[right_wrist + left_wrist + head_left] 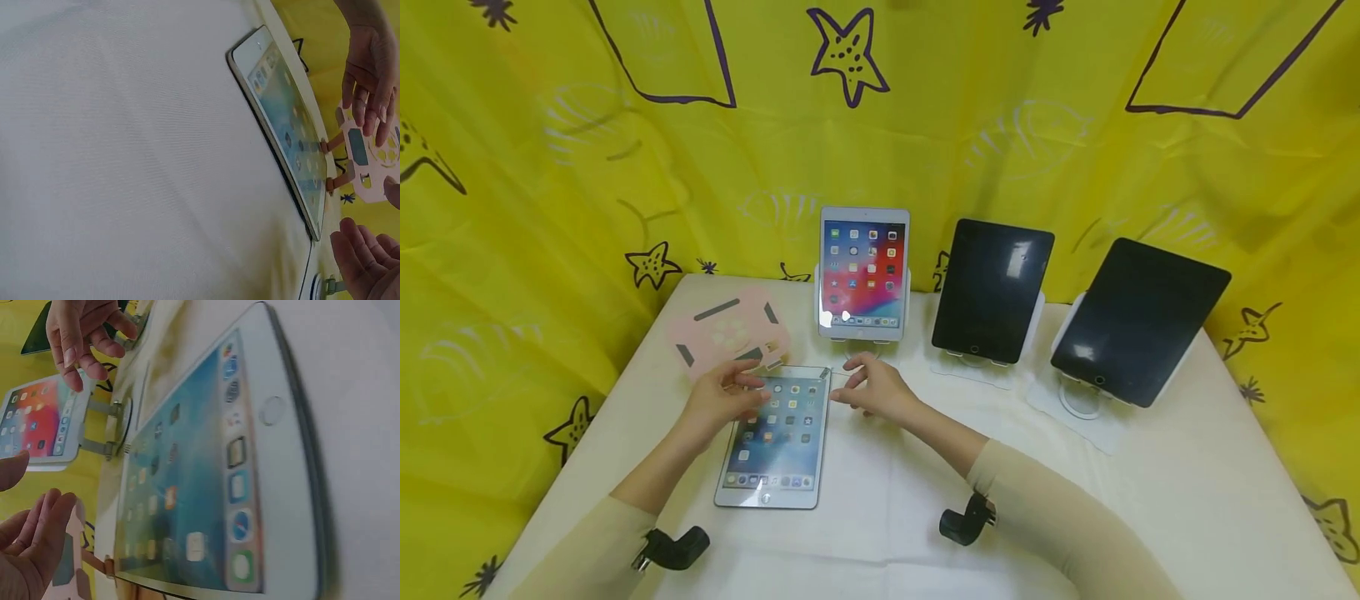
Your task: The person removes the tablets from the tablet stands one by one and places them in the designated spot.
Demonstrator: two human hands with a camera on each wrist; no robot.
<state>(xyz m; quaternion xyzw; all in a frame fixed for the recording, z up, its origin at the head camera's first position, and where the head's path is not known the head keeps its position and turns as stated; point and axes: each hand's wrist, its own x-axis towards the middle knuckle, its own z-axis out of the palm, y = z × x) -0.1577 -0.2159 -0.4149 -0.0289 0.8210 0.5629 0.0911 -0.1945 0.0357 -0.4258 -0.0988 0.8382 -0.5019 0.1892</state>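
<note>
A white tablet [775,433] lies face up on the table, its lit screen full of app icons. My left hand [721,393] hovers over its upper left part, fingers loosely bent and holding nothing. Beside the tablet's upper right corner is my right hand [880,390], its relaxed fingers also holding nothing. A small dark mark shows at that corner; what it is I cannot tell. In the left wrist view, the right hand [84,334] hangs with fingers spread, apart from the left hand [37,544]. The right wrist view shows the tablet [290,125] below both hands.
A pink stand [730,329] with a paw pattern is behind the left hand. Along the back, a lit white tablet [863,271] and two dark-screened tablets, one in the middle [992,287] and one at right [1138,321], lean on white stands. A yellow curtain [925,150] hangs behind.
</note>
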